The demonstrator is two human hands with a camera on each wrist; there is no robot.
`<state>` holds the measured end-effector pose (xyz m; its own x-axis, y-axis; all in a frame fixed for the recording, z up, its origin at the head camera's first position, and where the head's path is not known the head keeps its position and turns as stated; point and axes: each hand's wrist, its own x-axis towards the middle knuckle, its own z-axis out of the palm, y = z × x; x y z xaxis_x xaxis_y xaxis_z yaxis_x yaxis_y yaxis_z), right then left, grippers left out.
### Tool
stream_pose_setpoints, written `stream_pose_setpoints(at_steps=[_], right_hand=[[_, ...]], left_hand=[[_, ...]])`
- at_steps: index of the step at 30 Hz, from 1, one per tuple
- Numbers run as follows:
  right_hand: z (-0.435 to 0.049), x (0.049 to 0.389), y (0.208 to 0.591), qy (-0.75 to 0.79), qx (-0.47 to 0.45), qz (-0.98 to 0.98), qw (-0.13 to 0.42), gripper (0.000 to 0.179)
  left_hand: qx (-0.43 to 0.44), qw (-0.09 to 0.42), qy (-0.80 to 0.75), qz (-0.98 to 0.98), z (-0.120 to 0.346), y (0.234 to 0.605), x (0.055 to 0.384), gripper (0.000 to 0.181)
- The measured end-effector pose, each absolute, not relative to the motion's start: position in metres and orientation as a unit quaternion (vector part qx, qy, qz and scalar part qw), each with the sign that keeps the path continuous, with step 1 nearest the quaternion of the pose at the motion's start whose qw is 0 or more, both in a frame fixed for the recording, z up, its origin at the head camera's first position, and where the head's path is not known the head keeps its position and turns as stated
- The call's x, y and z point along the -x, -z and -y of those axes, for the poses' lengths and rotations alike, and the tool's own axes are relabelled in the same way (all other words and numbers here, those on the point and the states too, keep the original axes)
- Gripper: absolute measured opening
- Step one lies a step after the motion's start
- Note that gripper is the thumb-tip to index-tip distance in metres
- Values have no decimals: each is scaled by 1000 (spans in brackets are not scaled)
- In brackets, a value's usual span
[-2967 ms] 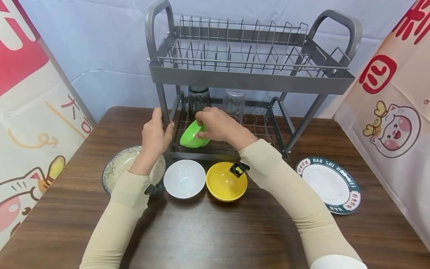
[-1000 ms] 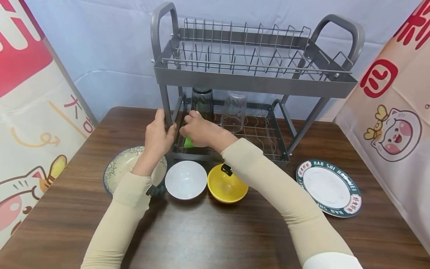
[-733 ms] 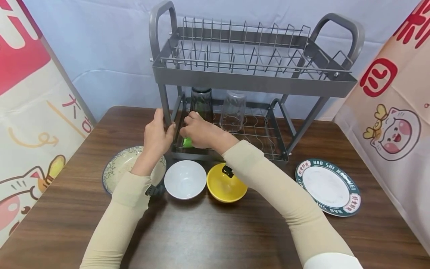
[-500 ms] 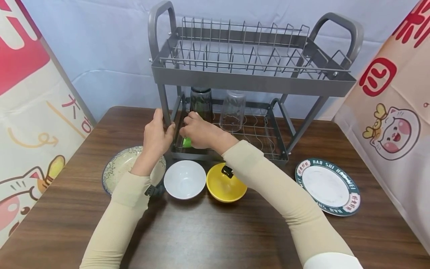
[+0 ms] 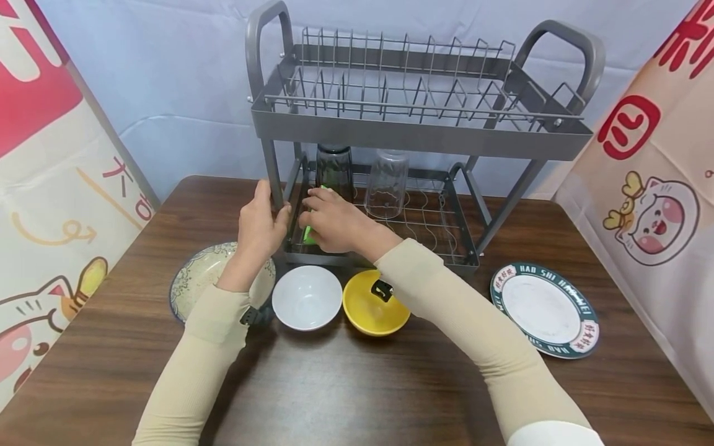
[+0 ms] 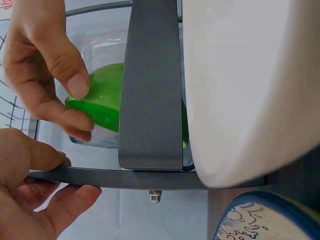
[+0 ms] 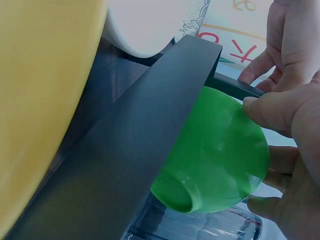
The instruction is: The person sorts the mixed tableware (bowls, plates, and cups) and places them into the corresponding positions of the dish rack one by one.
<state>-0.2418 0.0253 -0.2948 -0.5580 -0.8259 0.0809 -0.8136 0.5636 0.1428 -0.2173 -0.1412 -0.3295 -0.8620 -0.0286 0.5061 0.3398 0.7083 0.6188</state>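
My right hand (image 5: pixel 340 220) is inside the rack's lower tier at its left end, with thumb and fingers curled at the edge of a green bowl (image 7: pixel 220 155). The bowl stands tilted on its side, and in the head view my hand hides most of it. In the left wrist view, thumb and fingers lie about the rim of the green bowl (image 6: pixel 100 100). My left hand (image 5: pixel 259 226) grips the front left post of the grey dish rack (image 5: pixel 418 133). A dark glass (image 5: pixel 336 170) and a clear glass (image 5: pixel 387 186) stand upside down behind the bowl.
A white bowl (image 5: pixel 307 297) and a yellow bowl (image 5: pixel 370 310) stand before the rack. Left of them is a patterned dish (image 5: pixel 195 279), partly under my left arm. A green-rimmed plate (image 5: pixel 541 310) lies at the right. Wire dividers line the upper tier.
The green bowl has gone lower and farther left into the lower tier and now stands steeper. In the last half second my right fingers have loosened slightly. My left hand keeps its place.
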Motion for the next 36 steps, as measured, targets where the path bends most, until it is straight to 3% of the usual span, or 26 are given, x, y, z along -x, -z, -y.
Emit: stream_pose_setpoints(at_steps=[13, 36], right_hand=[[-40, 230, 291, 39, -439, 897, 29, 48], [-79, 202, 304, -5, -460, 888, 24, 65]], left_hand=[[87, 252, 372, 889, 140, 328, 217, 23], [82, 255, 374, 888, 139, 329, 218, 23]])
